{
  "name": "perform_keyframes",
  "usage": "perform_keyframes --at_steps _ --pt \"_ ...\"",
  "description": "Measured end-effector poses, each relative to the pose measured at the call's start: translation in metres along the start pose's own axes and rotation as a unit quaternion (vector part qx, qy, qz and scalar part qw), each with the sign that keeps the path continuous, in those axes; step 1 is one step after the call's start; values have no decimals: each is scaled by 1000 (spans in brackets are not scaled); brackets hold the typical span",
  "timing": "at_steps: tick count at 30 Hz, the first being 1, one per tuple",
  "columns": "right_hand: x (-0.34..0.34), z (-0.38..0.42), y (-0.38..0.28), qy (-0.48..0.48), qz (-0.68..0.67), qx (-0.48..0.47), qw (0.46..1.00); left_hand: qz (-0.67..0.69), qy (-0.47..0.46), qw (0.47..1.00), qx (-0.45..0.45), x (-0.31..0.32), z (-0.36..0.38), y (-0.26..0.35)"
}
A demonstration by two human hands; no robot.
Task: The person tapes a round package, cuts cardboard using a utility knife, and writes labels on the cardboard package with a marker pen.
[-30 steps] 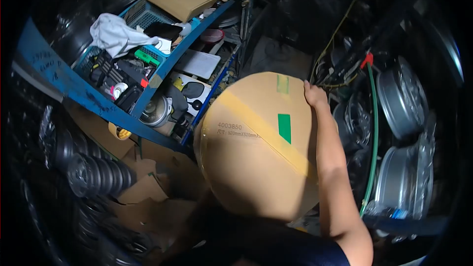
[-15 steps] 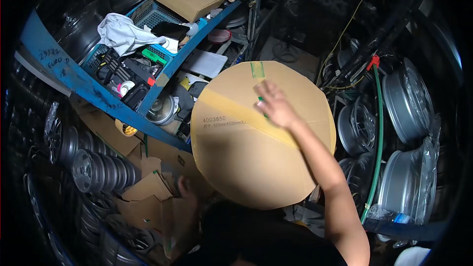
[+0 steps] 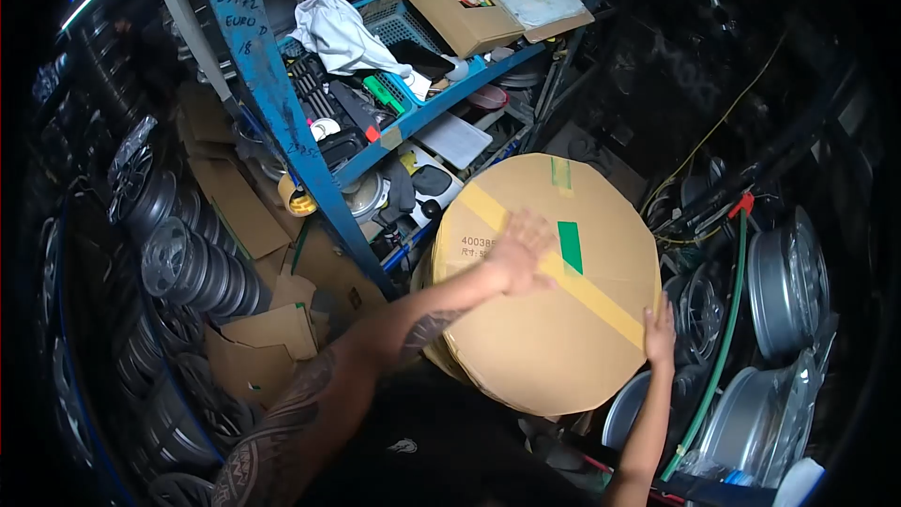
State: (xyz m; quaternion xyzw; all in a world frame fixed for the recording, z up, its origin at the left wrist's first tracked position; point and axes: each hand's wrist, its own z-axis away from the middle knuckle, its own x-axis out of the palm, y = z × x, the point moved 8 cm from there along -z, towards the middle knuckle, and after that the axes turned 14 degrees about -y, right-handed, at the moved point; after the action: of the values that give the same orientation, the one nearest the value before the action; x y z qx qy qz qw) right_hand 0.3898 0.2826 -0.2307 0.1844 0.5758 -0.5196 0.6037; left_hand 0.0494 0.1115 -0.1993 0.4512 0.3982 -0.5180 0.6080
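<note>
A round, many-sided cardboard box (image 3: 554, 343) stands in front of me, with yellowish tape across its top, printed characters and green tape pieces. My left hand (image 3: 519, 255) lies on its top near the middle, fingers spread, slightly blurred. At the right rim of the box, my right hand (image 3: 660, 333) rests against the side with its fingers stretched upward. Neither hand has its fingers wrapped round anything that I can see.
A blue metal shelf (image 3: 272, 84) holds a blue basket (image 3: 374, 21), a white cloth (image 3: 338, 33) and an opened carton (image 3: 460, 9). Silver wheel rims (image 3: 786, 282) line the right, beside a green hose (image 3: 723, 347). More rims (image 3: 197, 268) and torn cardboard (image 3: 267, 333) lie left.
My left hand has come from the lower left onto the box top. My right hand has moved from the top to the right rim. The view has shifted, and the box appears farther right.
</note>
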Motion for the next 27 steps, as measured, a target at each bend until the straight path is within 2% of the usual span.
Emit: perform_keyframes --at_steps 2,3,4,5,6,7,8,10,12,13,14,16,18,19,20,22,24,25,26,27 --pt "18 -29 45 -66 -279 -44 957 -15 -38 991 130 14 10 65" --pt "32 -30 48 -105 -436 -19 894 -11 -52 979 194 22 23 93" --pt "48 -31 43 -139 -581 5 802 0 -49 974 220 31 38 107" --pt "62 -27 38 -162 -710 28 685 10 -47 967 251 41 56 118" --pt "59 -38 34 -120 -716 -78 684 20 -45 956 288 47 71 127" --pt "53 -42 35 -72 -710 -180 677 32 -42 959 278 45 92 117" --pt "48 -31 39 -58 -703 -188 684 47 -42 961 269 41 121 100" --pt "39 -14 20 -40 -690 -203 694 47 -27 985 166 31 160 50" --pt "45 4 -6 -34 -676 -223 701 54 165 983 65 22 200 0" --pt "52 15 -10 -9 -684 -223 694 58 152 985 61 37 200 -25" --pt "61 31 -12 35 -674 -193 712 63 140 987 54 50 200 -48" --pt "75 69 -18 124 -639 -137 747 -19 128 990 49 41 201 -76" --pt "103 108 -30 186 -648 -124 728 -30 183 982 26 20 195 -113" --pt "113 134 -51 204 -666 -93 712 20 205 979 -1 10 185 -135" --pt "131 155 -53 259 -636 -48 725 70 224 972 -29 0 174 -156" --pt "157 201 -91 313 -538 -8 783 230 97 963 -98 -6 135 -186" --pt "190 243 -143 296 -487 21 821 197 26 966 -163 -11 99 -177" --pt "197 261 -174 247 -443 10 862 179 -9 965 -193 -10 87 -170" --pt "216 270 -193 56 -529 -37 846 124 -4 976 -181 -8 74 -161" --pt "238 291 -216 -141 -570 -52 808 67 0 983 -170 0 61 -155"
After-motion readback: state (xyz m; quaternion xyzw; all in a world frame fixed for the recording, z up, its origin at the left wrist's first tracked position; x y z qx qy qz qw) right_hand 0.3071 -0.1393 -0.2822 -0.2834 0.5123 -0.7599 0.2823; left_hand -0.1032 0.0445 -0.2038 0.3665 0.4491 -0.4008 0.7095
